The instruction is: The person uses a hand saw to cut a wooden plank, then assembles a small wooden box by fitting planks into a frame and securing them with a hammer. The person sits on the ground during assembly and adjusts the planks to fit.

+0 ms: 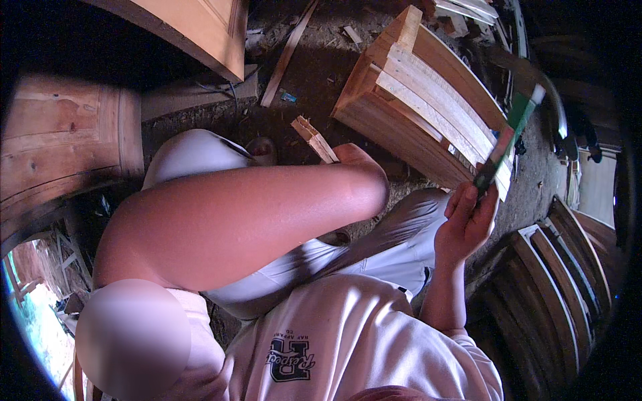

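Observation:
My right hand is raised at the right, its fingers closed round the lower end of a long slim tool. The tool has dark and green parts and a pale tip, and it slants up to the right in front of a wooden frame; its exact kind is unclear. My left arm crosses the middle of the view. At its far end my left hand, mostly hidden by the arm, is closed on a short piece of wood with a rough, splintered end pointing up and left.
A box-like wooden frame with pale slats lies tilted beyond my knees. A panelled wooden piece stands at the left, with another wooden piece above. Curved-looking boards are stacked at the right. A thin strip lies on the littered ground.

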`<control>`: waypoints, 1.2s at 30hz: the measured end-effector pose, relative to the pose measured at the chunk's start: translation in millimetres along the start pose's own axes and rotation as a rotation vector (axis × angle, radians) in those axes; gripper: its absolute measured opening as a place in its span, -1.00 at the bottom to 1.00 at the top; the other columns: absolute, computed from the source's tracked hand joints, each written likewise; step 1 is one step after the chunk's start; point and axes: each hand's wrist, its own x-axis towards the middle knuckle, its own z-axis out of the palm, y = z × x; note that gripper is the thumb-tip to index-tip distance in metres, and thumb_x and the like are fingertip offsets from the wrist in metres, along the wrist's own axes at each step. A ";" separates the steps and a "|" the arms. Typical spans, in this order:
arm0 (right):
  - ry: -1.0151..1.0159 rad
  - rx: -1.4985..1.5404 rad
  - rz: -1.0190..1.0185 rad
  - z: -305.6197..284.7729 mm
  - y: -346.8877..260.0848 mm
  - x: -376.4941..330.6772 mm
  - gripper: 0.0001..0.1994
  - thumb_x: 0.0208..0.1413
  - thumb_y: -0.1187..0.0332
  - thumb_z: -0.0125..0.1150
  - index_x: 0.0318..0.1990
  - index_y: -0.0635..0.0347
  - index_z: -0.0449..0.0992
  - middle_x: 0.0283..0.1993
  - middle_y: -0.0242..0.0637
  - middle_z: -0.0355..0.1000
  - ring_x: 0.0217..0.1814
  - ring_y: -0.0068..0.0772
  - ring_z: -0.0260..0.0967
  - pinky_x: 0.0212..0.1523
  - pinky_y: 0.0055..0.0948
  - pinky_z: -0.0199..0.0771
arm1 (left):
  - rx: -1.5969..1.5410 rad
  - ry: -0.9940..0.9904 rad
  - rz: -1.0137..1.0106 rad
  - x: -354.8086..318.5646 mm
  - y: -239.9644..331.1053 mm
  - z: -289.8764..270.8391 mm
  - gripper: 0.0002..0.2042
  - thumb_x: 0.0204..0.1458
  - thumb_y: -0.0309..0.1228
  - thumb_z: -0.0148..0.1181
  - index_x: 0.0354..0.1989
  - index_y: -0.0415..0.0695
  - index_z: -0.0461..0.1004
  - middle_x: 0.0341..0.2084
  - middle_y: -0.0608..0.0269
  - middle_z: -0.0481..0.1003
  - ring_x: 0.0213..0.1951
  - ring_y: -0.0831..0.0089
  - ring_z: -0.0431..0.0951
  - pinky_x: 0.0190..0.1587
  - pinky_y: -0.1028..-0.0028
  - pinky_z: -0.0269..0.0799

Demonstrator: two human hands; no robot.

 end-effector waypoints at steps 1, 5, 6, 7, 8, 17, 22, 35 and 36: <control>0.001 -0.143 -0.152 2.1 8.0 -0.8 -0.69 0.30 0.40 0.18 0.17 0.17 0.44 -0.28 -0.05 0.58 -0.42 -0.18 0.54 -0.35 -0.30 0.52 | 0.062 0.016 0.015 -11.1 3.4 -0.1 -0.71 0.06 -0.25 0.29 -0.02 0.16 0.68 -0.16 0.39 0.66 -0.11 0.44 0.64 -0.07 0.16 0.58; -0.339 -0.452 -0.062 31.9 49.5 -2.0 -0.67 0.28 0.47 0.19 0.18 0.21 0.44 -0.34 0.18 0.52 -0.36 0.18 0.56 -0.38 -0.06 0.50 | 0.352 -0.020 0.090 -43.5 13.6 -6.6 -0.72 0.06 -0.24 0.27 -0.04 0.16 0.69 -0.15 0.39 0.67 -0.13 0.43 0.66 -0.09 0.14 0.59; -0.333 -0.470 -0.048 28.3 49.7 -3.3 -0.68 0.28 0.46 0.20 0.17 0.22 0.45 -0.37 0.18 0.51 -0.38 0.17 0.56 -0.38 -0.07 0.50 | 0.305 0.037 0.132 -70.4 5.4 -13.3 -0.72 0.05 -0.25 0.27 -0.03 0.16 0.69 -0.14 0.39 0.67 -0.12 0.42 0.66 -0.09 0.14 0.59; -0.337 -0.475 -0.055 28.4 50.2 -0.3 -0.68 0.28 0.46 0.20 0.17 0.23 0.45 -0.39 0.17 0.51 -0.39 0.16 0.56 -0.39 -0.08 0.49 | 0.289 0.069 0.150 -79.8 -0.1 -14.3 -0.71 0.05 -0.24 0.27 -0.03 0.15 0.68 -0.13 0.39 0.66 -0.11 0.42 0.65 -0.08 0.13 0.59; -0.344 -0.455 -0.081 30.2 49.3 2.8 -0.68 0.28 0.45 0.20 0.17 0.23 0.45 -0.39 0.17 0.51 -0.39 0.17 0.55 -0.38 -0.10 0.49 | 0.271 0.100 0.169 -88.5 -5.6 -15.2 -0.71 0.05 -0.24 0.27 -0.03 0.15 0.68 -0.13 0.39 0.66 -0.11 0.42 0.65 -0.07 0.12 0.59; -0.105 -0.214 -0.131 -5.8 22.4 5.4 -0.66 0.39 0.26 0.11 0.19 0.24 0.45 -0.45 -0.27 0.44 -0.51 -0.54 0.36 -0.46 -0.41 0.44 | 0.218 -0.031 0.149 -34.2 3.2 -0.3 -0.68 0.07 -0.18 0.23 0.01 0.14 0.66 -0.09 0.39 0.65 -0.06 0.41 0.64 -0.01 0.08 0.56; 0.080 0.137 -0.154 5.7 10.1 -5.3 -0.67 0.42 0.23 0.03 0.17 0.24 0.45 -0.42 -0.42 0.42 -0.56 -0.66 0.26 -0.54 -0.57 0.31 | 0.209 -0.038 0.165 -48.2 -2.3 -5.7 -0.68 0.08 -0.18 0.22 0.02 0.16 0.65 -0.07 0.38 0.65 -0.05 0.41 0.64 -0.01 0.09 0.55; -0.335 -0.522 -0.049 21.4 38.0 -3.4 -0.65 0.34 0.37 0.15 0.23 0.16 0.42 -0.43 0.05 0.49 -0.45 -0.16 0.51 -0.39 -0.20 0.47 | 0.173 -0.046 0.074 -44.4 -5.5 -4.4 -0.72 0.09 -0.24 0.25 -0.01 0.17 0.67 -0.15 0.40 0.66 -0.12 0.40 0.66 -0.09 0.13 0.59; -0.335 -0.504 -0.047 17.1 36.2 -0.9 -0.65 0.32 0.39 0.17 0.23 0.15 0.42 -0.45 0.07 0.48 -0.47 -0.13 0.51 -0.41 -0.18 0.48 | 0.164 -0.028 0.077 -47.9 -7.9 -2.8 -0.71 0.08 -0.25 0.25 -0.01 0.16 0.67 -0.17 0.39 0.66 -0.13 0.39 0.66 -0.10 0.13 0.60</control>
